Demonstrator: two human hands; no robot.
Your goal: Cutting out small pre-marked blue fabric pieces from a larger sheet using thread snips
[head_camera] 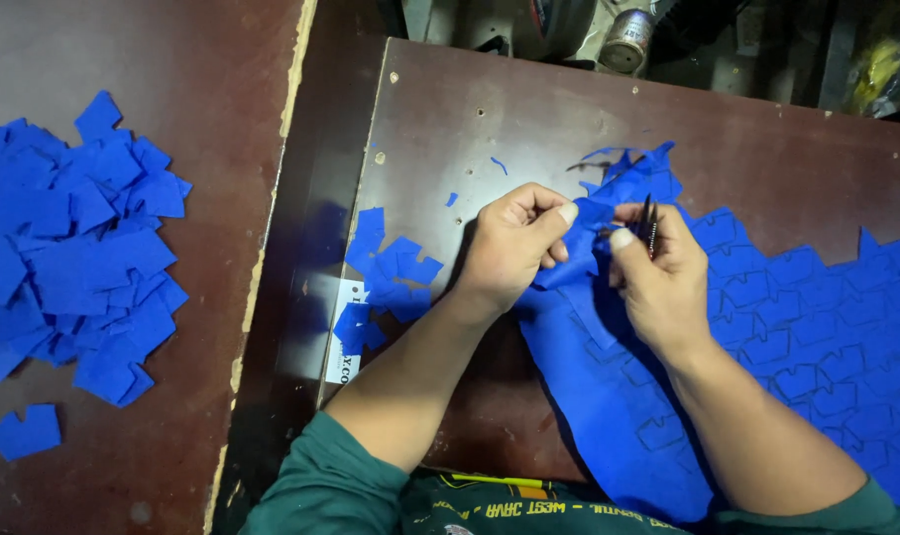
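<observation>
A large blue fabric sheet [787, 327] with cut outlines of small shapes lies over the right of the brown board [490, 119] and runs down toward my lap. My left hand [514, 243] pinches a raised fold of this sheet between thumb and fingers. My right hand [658, 267] grips the same fold just to the right and also holds a small black tool [649, 220], perhaps snips, upright between its fingers. A little heap of cut blue pieces [386, 282] lies left of my left hand.
A big pile of cut blue pieces [68, 248] covers the lower brown table at far left, with one loose piece [24, 431] near its front. A metal can [625, 40] and dark clutter stand behind the board. A white label [343, 332] sits at the board's left edge.
</observation>
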